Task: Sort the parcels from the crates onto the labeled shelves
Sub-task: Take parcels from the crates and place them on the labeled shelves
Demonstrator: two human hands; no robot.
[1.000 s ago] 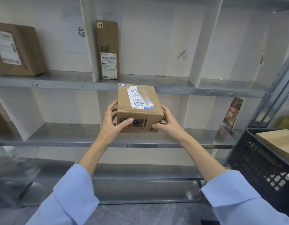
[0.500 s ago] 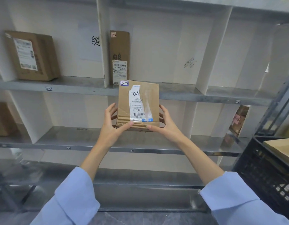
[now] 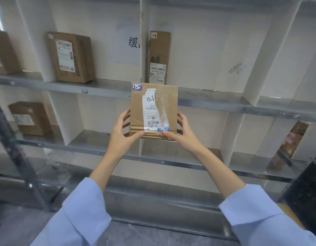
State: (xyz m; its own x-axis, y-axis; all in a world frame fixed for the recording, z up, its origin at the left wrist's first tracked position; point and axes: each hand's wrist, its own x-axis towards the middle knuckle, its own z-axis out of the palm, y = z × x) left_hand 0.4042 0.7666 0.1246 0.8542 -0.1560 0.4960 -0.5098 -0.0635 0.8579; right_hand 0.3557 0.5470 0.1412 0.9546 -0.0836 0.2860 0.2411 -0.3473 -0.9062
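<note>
I hold a small brown cardboard parcel (image 3: 135, 110) up in front of the metal shelf unit (image 3: 215, 102). Its top face is tilted toward me and shows a torn white shipping label and a small sticker reading "2-2" at the upper left corner. My left hand (image 3: 123, 135) grips its left side with the thumb on the lower front edge. My right hand (image 3: 183, 134) grips the right side the same way. The parcel hangs in the air at the height of the middle shelf, in front of a white divider.
On the upper shelf stand a tall narrow parcel (image 3: 159, 57) marked "13", a boxy parcel (image 3: 72, 57) and another parcel (image 3: 4, 52) at the far left. A parcel (image 3: 29, 118) sits lower left, one (image 3: 292, 142) lower right. A black crate (image 3: 309, 197) stands at the right edge.
The parcel has been tipped up so its labeled top face points at me, and it has risen slightly. My view has shifted right and closer, pushing the crate toward the frame edge.
</note>
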